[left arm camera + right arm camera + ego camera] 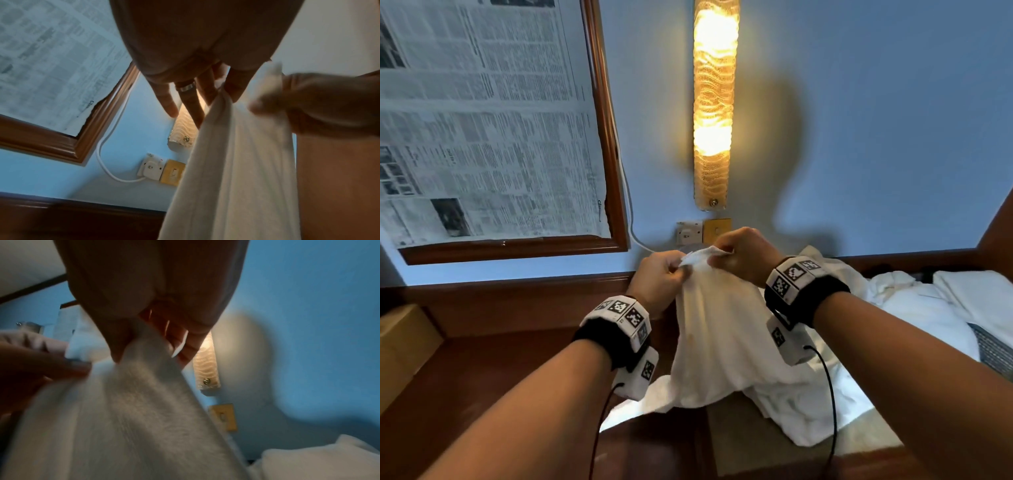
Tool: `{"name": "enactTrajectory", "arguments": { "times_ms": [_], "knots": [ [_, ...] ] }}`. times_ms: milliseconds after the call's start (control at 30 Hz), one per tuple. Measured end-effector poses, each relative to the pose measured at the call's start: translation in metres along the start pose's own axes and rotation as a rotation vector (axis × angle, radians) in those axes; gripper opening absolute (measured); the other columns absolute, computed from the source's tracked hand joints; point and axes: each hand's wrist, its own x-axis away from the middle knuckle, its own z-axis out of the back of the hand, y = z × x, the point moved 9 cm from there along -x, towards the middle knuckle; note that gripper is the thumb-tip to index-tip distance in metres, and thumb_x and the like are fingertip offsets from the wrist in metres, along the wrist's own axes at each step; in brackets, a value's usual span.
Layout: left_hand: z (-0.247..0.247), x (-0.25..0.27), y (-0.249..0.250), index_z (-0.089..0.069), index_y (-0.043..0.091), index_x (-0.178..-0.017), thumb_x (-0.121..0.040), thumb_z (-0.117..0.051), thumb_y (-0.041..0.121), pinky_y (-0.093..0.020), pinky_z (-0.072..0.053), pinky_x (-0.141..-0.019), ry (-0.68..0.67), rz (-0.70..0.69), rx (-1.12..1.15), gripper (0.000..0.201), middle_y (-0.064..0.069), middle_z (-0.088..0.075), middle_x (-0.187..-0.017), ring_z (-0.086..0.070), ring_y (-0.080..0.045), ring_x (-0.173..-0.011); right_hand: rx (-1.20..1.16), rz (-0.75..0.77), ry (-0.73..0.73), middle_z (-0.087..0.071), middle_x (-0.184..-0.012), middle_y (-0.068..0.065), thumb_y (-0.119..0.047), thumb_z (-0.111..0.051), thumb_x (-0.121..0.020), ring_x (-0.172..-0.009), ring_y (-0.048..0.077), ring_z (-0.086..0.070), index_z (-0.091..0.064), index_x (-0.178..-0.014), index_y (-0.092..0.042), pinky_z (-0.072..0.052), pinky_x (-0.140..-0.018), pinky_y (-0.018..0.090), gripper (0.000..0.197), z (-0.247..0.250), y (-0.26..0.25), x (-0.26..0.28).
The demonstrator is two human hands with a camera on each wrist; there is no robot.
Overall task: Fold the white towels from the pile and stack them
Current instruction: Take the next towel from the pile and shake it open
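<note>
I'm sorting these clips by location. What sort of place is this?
Probably a bedroom, perhaps in a hotel or guest house. A lit wall lamp hangs on a blue wall above switch plates, white linen lies heaped on what looks like a bed, and both hands hold up a white towel.

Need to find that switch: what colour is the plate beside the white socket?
Yellow switch plate; left wrist view.

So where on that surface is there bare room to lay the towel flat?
Bare brown wood lies left of the held towel, under the left hand, bordered by the cardboard box. The right side is crowded: the towel pile spreads below the right hand.
</note>
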Motion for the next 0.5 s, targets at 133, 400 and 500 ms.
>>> {"name": "enactTrajectory", "arguments": {
  "times_ms": [133,400,500],
  "knots": [
    [0.007,0.006,-0.005,-0.073,0.008,-0.09,-0.08,-0.059,0.041,-0.053,-0.054,-0.085,-0.019,0.082,0.04,0.036,-0.011,-0.073,-0.089,-0.068,-0.03,-0.089,-0.007,-0.187,-0.227,-0.066,-0.07,0.004,-0.023,-0.071,-0.089,-0.059,0.009,-0.053,-0.075,-0.076,-0.009,-0.046,-0.064,0.026,0.019,-0.017,0.037,0.016],
    [0.023,0.019,0.047,-0.066,0.025,-0.069,-0.098,-0.06,0.014,-0.016,-0.038,-0.058,0.242,-0.064,0.057,0.032,0.017,-0.06,-0.061,-0.052,0.003,-0.057,-0.037,0.165,0.063,-0.047,-0.064,0.009,-0.021,-0.065,-0.091,-0.062,0.022,-0.041,-0.049,-0.062,-0.009,-0.032,-0.06,0.036,0.035,0.005,-0.004,0.018],
    [0.058,0.035,0.047,-0.067,0.002,-0.076,-0.098,-0.061,0.016,-0.023,-0.038,-0.055,0.323,-0.051,0.033,0.027,0.005,-0.058,-0.065,-0.046,-0.006,-0.057,0.029,0.086,-0.038,-0.058,-0.068,0.008,-0.025,-0.063,-0.093,-0.067,0.024,-0.05,-0.064,-0.071,-0.007,-0.033,-0.062,0.033,0.028,-0.023,0.04,0.039]
  ]
}}
